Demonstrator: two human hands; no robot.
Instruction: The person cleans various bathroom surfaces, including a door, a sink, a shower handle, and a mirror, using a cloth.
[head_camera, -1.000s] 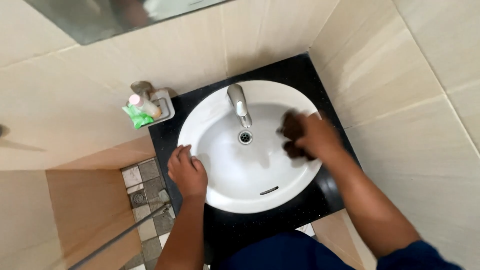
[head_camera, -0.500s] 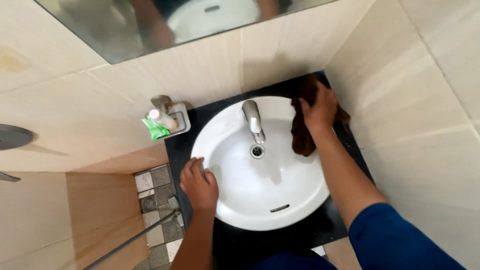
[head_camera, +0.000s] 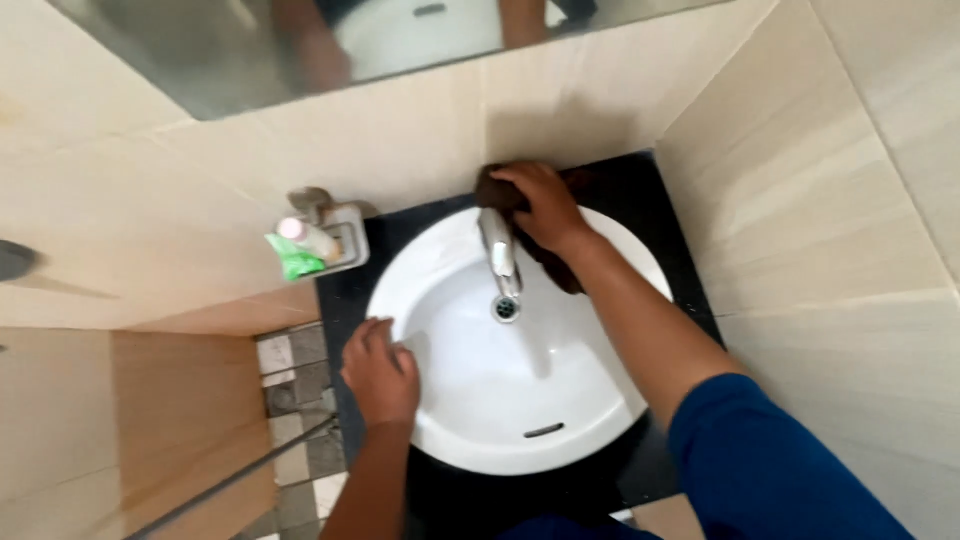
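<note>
**Brown cloth at the back of the basin, behind the tap**

The right hand (head_camera: 545, 208) is pressing a dark brown cloth (head_camera: 500, 190) against the back rim of the white basin (head_camera: 500, 400), just behind the metal tap (head_camera: 497, 245). The fingers are lying curled over the cloth and are grasping it — part of the cloth is also showing below the wrist, hanging over the rim beside the tap. The cloth is lying partly on the black surface (head_camera: 640, 190) that is carrying the basin, close to the tiled wall.

The left hand (head_camera: 380, 375) is resting on the near left rim of the basin, with the fingers bent over the edge; it is holding only the rim, no object is in it.

The drain (head_camera: 506, 308) is sitting in the bowl just below the tap. On the left, well apart from both hands, a small metal holder (head_camera: 345, 245) is standing on the corner of the surface — a pale tube with a green part (head_camera: 298, 250) is lying in it. A mirror (head_camera: 300, 50) is hanging on the wall above.
</note>
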